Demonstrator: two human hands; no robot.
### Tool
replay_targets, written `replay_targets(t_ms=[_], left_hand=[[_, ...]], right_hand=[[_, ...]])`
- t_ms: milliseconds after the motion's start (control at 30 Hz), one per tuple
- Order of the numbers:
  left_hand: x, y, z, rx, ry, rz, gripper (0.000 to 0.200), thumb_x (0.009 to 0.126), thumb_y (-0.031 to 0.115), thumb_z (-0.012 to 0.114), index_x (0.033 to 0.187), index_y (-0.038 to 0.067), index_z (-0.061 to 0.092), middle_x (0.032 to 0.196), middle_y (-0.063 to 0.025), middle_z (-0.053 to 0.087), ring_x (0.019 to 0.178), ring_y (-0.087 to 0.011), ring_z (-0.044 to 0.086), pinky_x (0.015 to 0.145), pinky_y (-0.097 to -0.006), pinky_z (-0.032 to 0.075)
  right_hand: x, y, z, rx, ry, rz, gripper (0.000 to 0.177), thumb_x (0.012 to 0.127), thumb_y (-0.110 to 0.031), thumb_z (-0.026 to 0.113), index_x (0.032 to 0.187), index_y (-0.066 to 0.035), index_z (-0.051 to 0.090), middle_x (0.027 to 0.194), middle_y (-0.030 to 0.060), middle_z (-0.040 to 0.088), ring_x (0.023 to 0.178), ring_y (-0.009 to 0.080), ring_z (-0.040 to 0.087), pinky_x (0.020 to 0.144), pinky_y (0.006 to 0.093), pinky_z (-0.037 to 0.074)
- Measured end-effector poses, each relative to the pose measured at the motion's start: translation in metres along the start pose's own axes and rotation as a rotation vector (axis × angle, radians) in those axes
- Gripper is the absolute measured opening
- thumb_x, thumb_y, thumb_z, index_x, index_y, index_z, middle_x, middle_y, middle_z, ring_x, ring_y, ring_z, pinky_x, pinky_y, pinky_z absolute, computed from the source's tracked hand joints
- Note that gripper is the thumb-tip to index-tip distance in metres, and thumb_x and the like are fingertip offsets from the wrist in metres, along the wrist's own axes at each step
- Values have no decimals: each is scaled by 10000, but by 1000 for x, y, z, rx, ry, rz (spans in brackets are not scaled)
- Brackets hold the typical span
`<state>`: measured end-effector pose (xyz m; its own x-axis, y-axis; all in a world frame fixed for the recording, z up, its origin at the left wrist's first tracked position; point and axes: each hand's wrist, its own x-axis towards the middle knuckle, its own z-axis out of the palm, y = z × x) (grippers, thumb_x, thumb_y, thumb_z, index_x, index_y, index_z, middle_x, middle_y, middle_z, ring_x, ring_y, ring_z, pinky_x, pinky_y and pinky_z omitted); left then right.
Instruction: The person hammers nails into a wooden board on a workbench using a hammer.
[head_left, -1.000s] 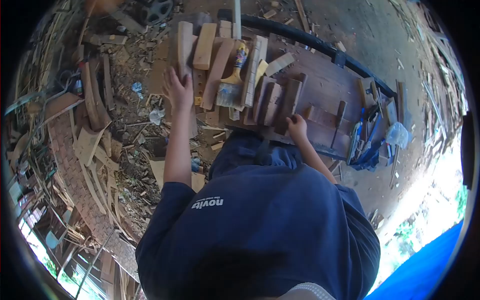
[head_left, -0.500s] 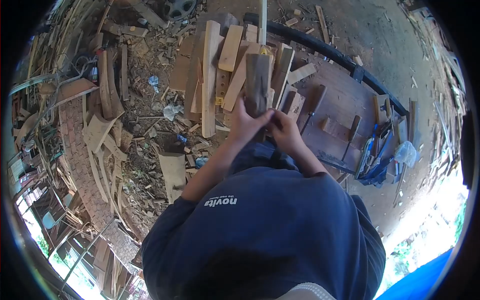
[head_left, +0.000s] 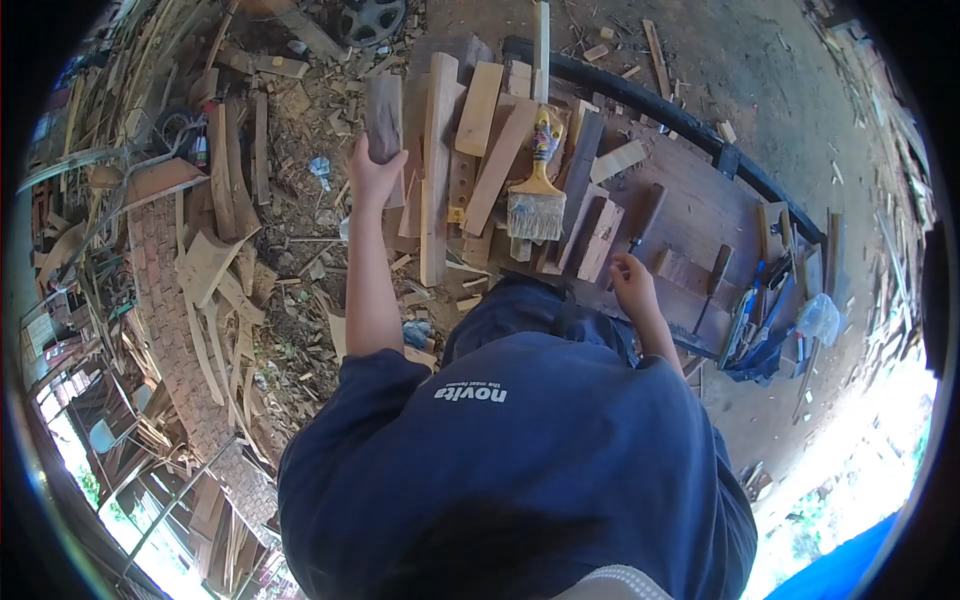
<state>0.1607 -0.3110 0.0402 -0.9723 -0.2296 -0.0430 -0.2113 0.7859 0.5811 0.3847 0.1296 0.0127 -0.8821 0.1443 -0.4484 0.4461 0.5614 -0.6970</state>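
Here, wood block (head_left: 384,112) in left hand (head_left: 375,182)

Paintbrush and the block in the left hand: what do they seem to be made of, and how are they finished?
Paintbrush: pale, fibrous bristles, natural or synthetic unclear; yellow handle with a printed section, possibly painted wood or plastic.
Block in the left hand: probably wood, apparently unpainted, judging by its dull grey-brown face and lengthwise, grain-like streaks.

To the left of one paintbrush (head_left: 537,212) is one left hand (head_left: 374,180) with one wood block (head_left: 385,112) in it, and to the brush's right are one right hand (head_left: 634,285), two handled tools (head_left: 651,212) and, farther out, one clear bag (head_left: 819,319).
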Motion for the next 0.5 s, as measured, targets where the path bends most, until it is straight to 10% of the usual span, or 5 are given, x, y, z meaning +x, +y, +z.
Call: replay_targets(t_ms=[133,500], left_hand=[[8,-13,20,-373,-319,-108,657,887,390,682,1356,-23,480,1297,-227,572,1211,-327,553,995,-382,430],[16,10,14,-118,-217,-38,570,931,360,625,1341,-17,502,1277,-245,593,1192,-356,574,995,-394,439]], right_hand=[[-3,29,17,31,-25,57,297,888,-134,632,1161,-19,620,948,142,684,815,216,659,737,342,526],[2,32,38,-32,7,99,285,871,-172,629,1102,-6,635,943,197,685,886,329,669,796,399,522]])
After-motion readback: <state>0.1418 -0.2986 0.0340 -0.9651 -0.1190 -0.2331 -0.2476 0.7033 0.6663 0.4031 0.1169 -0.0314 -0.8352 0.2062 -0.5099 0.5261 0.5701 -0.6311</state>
